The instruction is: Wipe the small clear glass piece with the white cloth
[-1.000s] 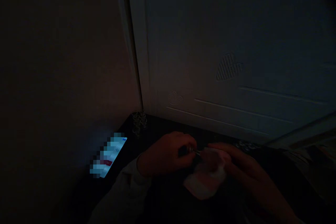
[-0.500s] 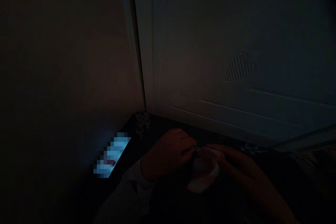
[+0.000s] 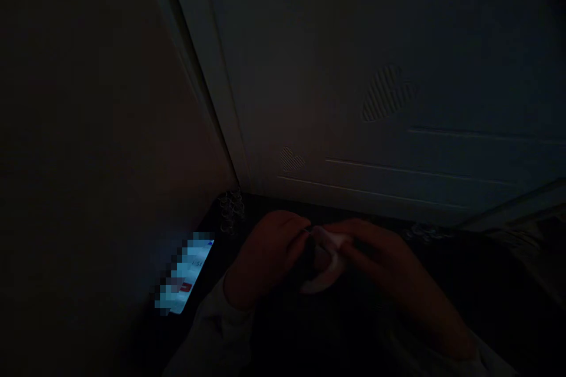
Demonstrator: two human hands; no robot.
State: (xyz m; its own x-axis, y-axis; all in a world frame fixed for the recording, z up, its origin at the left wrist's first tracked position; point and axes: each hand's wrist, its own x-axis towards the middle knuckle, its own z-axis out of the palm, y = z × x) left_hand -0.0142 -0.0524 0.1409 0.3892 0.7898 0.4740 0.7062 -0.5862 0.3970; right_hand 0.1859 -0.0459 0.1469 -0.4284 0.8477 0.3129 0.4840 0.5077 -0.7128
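Pale pinkish cloth (image 3: 325, 262) is sitting between the two hands, low over the dark tabletop (image 3: 446, 265). The left hand (image 3: 267, 253) and right hand (image 3: 384, 259) are meeting fingertip to fingertip on it, fingers curling closed on its upper edge. A glowing phone (image 3: 183, 271) is lying well apart to the left. A glinting cluster of rings (image 3: 230, 211) is resting near the corner, below a door (image 3: 336, 70) with heart-shaped cutouts (image 3: 389, 94).
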